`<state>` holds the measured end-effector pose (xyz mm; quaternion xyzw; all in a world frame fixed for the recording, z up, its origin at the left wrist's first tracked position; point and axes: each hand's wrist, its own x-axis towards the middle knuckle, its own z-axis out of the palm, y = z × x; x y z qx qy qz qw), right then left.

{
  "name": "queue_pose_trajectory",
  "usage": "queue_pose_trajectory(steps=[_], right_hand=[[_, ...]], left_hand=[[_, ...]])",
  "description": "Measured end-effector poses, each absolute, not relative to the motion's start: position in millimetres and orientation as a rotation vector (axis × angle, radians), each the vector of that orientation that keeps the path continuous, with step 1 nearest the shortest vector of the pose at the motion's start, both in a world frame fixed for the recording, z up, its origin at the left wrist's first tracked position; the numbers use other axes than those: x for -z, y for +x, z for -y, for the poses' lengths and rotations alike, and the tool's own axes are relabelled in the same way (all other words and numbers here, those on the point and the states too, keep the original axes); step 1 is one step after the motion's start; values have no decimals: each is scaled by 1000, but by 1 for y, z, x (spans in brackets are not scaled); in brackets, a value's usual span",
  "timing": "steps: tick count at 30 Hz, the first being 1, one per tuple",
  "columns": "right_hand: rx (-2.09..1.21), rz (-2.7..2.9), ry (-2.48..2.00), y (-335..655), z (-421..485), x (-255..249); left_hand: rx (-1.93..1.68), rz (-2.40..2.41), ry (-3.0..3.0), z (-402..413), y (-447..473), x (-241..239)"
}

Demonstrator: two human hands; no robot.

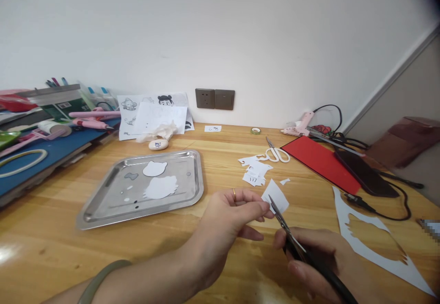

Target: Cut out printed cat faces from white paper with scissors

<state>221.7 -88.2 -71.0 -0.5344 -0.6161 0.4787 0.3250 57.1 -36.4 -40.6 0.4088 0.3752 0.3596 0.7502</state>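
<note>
Between thumb and fingers, my left hand (pixel 237 210) pinches a small piece of white paper (pixel 280 197). My right hand (pixel 319 253) is closed around black-handled scissors (pixel 292 240), whose blades lie against the paper close to my left fingertips. Just beyond the hands lie several white paper scraps (pixel 256 171), and a tiny white offcut sits to their right. To the left, a metal tray (pixel 202 175) carries a cat-head paper cutout (pixel 154 168), a larger scalloped cutout (pixel 161 188) and several tiny grey, white and black pieces.
White-handled scissors (pixel 277 154) lie behind the scraps, beside a red sheet (pixel 319 162). A pink glue gun (pixel 300 125) and cables sit at back right. A cut-out paper frame (pixel 371 235) lies at right. Printed drawings (pixel 129 116) lean on the wall; a blue board (pixel 20 171) holds tools.
</note>
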Motion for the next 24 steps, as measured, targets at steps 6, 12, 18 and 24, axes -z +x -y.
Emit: queue_pose_trajectory(steps=[6,12,18,24], right_hand=[[-1249,1618,-1406,223,88,72],[-1248,1621,-1399,223,88,71],[-1239,1625,-1377,225,87,77],[-1203,1617,-1349,226,88,79]], left_hand=[[-783,-824,894,38,57,41],[-788,-827,887,36,57,41],[-788,-820,877,36,58,41],[-790,-818,863,37,57,41]])
